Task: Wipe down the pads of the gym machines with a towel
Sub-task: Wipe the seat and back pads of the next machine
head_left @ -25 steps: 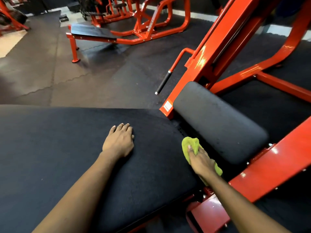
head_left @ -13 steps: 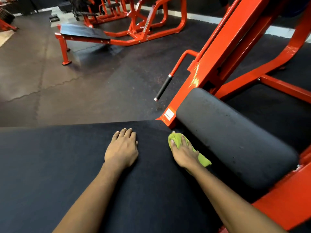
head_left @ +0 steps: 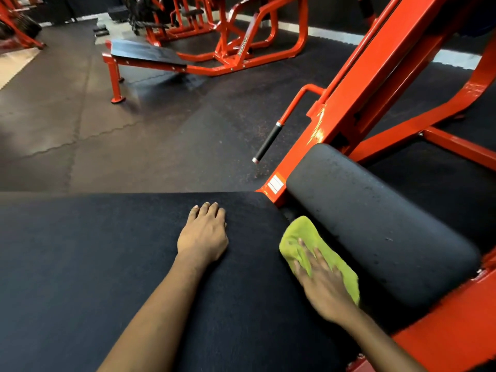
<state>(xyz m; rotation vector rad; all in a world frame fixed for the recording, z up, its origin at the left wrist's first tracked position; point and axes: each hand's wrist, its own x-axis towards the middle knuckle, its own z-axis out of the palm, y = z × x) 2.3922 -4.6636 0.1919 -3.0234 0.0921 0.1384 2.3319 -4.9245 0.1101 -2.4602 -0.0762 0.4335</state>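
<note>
Near an illegible label (head_left: 275, 183), left hand (head_left: 202, 237) lies flat, right hand (head_left: 323, 285) seemingly flat-pressing towel (head_left: 298, 232).

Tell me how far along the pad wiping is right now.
Done: nothing shows as finished; the large flat pad looks evenly dark, but I cannot tell if it is wiped. In hand: the right hand presses the green towel against that pad's right edge, while the left hand rests flat on it. Left: the rounded pad beside the towel shows specks, and the far bench may need wiping.

Bare left hand (head_left: 202, 234), bare right hand (head_left: 326, 288), bare forearms (head_left: 150, 318)
</note>
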